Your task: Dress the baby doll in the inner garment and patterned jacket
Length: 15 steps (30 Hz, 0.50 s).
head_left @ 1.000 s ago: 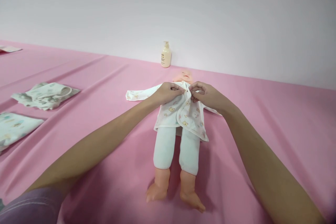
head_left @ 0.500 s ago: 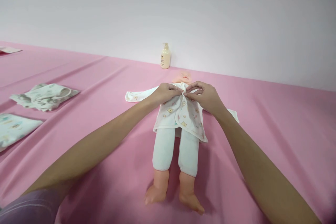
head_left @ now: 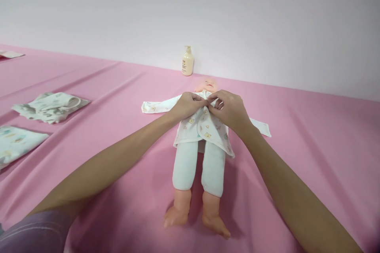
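A baby doll (head_left: 215, 221) lies on its back, its head at the far end and bare feet toward me. It wears a white baby jacket (head_left: 192, 126) printed with small bears, sleeves spread to both sides, and white trousers (head_left: 185, 166). At the upper chest my left hand (head_left: 190, 104) pinches the jacket's front edge between thumb and fingers. My right hand (head_left: 228, 108) grips the same front from the other side, the fingertips of both hands meeting. The fastening between the fingers is hidden.
Behind the doll's head a cream pump bottle (head_left: 187, 62) stands against the white wall. Over on the left lie a folded grey-patterned garment (head_left: 50, 106), a folded printed cloth (head_left: 19, 142) and another cloth (head_left: 10, 54). A wrinkled pink sheet (head_left: 124, 205) covers the surface.
My right hand has shifted slightly left and up, bringing its fingertips closer to my left hand's. Both hands keep hold of the jacket front. The doll lies as before.
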### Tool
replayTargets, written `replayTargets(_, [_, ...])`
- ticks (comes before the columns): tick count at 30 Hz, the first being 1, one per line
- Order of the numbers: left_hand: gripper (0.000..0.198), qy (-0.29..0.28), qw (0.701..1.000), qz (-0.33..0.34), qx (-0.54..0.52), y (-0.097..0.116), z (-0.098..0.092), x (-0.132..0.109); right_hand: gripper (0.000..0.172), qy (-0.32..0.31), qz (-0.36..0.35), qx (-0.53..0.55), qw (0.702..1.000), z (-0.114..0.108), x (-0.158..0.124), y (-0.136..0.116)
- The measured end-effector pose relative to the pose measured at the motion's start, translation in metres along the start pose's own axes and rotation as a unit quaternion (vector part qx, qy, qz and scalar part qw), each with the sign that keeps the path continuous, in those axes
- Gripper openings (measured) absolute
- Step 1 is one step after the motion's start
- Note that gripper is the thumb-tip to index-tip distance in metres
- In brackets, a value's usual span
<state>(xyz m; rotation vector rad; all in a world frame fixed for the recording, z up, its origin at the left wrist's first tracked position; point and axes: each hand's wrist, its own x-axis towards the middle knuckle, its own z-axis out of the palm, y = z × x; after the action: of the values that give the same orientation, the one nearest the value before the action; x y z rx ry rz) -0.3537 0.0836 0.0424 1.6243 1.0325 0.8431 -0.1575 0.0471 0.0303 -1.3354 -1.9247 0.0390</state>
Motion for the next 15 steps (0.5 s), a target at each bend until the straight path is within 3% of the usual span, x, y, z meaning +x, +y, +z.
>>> replayTargets(5, [0.024, 0.01, 1.0, -0.001, 0.006, -0.003, 0.0, 0.002, 0.006, 0.012, 0.01, 0.048, 0.999, 0.003, -0.002, 0.004])
replayTargets(10, [0.022, -0.004, 0.998, -0.02, -0.053, -0.006, -0.002, 0.005, 0.044, 0.043, 0.039, 0.116, 0.992, 0.008, -0.006, 0.012])
replayTargets(15, [0.024, -0.014, 0.996, -0.048, -0.076, -0.01, -0.005, 0.012, 0.049, 0.069, 0.035, 0.148, 0.986, 0.015, -0.009, 0.015])
